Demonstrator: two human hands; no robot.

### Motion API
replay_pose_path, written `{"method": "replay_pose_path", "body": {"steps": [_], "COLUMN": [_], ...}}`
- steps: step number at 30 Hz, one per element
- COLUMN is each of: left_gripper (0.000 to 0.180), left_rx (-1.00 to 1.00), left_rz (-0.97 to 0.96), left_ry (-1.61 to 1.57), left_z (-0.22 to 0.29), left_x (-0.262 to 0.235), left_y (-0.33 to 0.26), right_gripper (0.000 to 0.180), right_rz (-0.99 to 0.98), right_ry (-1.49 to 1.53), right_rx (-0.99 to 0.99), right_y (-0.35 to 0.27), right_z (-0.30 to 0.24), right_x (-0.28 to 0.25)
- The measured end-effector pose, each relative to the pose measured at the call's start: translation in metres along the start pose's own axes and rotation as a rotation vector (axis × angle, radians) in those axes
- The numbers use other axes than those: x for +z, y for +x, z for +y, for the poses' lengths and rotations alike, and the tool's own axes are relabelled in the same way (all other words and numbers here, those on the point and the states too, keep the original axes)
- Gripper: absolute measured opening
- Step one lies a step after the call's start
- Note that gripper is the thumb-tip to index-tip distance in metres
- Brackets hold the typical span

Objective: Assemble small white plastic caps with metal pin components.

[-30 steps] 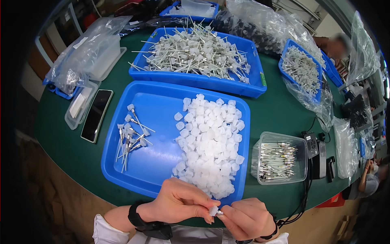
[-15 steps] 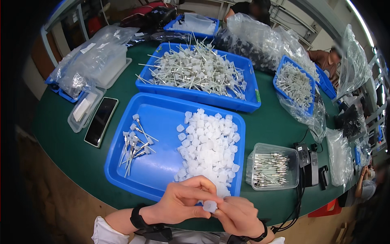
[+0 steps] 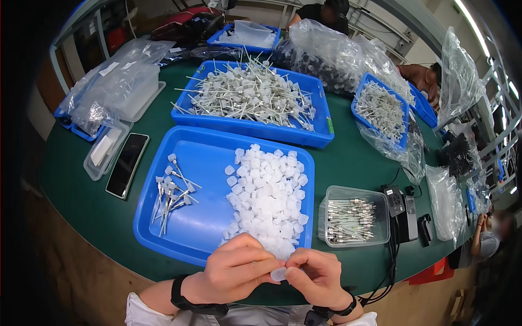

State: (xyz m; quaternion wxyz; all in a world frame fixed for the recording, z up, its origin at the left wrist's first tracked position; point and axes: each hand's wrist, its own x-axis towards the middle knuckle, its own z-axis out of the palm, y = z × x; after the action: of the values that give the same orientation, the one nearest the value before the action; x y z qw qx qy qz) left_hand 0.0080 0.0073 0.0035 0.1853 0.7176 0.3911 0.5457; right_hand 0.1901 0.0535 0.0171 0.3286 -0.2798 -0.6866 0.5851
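Close to my body, just over the near edge of the blue tray (image 3: 212, 220), both hands meet at a small translucent white plastic cap (image 3: 278, 274). My left hand (image 3: 236, 271) is closed, pinching the cap's left side. The thumb and index finger of my right hand (image 3: 318, 276) are pressed at its right side. Whether a thin rod is also between the fingers is hidden. Right beyond the hands, a heap of loose white caps (image 3: 266, 190) fills the tray's right half. Several thin rods with caps on their ends (image 3: 173, 193) lie in its left half.
A clear container (image 3: 323, 217) of metal-tipped rods (image 3: 350, 220) stands right of the tray, beside black devices with cables (image 3: 395, 201). Behind is a large blue bin (image 3: 321, 133) heaped with capped rods. A phone (image 3: 128, 165) lies left. Plastic bags (image 3: 326, 51) and other people are farther off.
The whole view has shifted slightly, moving the scene left. The cap has turned between my fingers, and my right hand's fingers have changed their hold at its side.
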Motion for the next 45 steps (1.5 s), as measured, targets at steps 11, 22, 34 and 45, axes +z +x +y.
{"method": "replay_pose_path", "body": {"steps": [11,22,34,45], "left_gripper": [0.028,0.031,0.015,0.027], "left_rx": [0.018,0.225,-0.013,-0.39], "left_rz": [0.028,-0.021,0.036,0.048], "left_ry": [0.044,0.224,0.57,1.063], "left_z": [-0.004,0.005,0.012,-0.019], "left_x": [0.001,-0.005,-0.056,-0.103], "left_y": [-0.003,-0.014,-0.022,-0.028], "right_gripper": [0.024,0.011,0.014,0.007], "right_rz": [-0.038,-0.19,-0.052,0.329], "right_ry": [0.154,-0.013,0.026,-0.847], "right_rx": [-0.029,0.103,0.129,-0.194], "right_y": [0.002,0.005,0.001,-0.037], "right_z": [0.004,-0.015,-0.013,-0.052], "right_x": [-0.003,-0.005,0.009,-0.082]}}
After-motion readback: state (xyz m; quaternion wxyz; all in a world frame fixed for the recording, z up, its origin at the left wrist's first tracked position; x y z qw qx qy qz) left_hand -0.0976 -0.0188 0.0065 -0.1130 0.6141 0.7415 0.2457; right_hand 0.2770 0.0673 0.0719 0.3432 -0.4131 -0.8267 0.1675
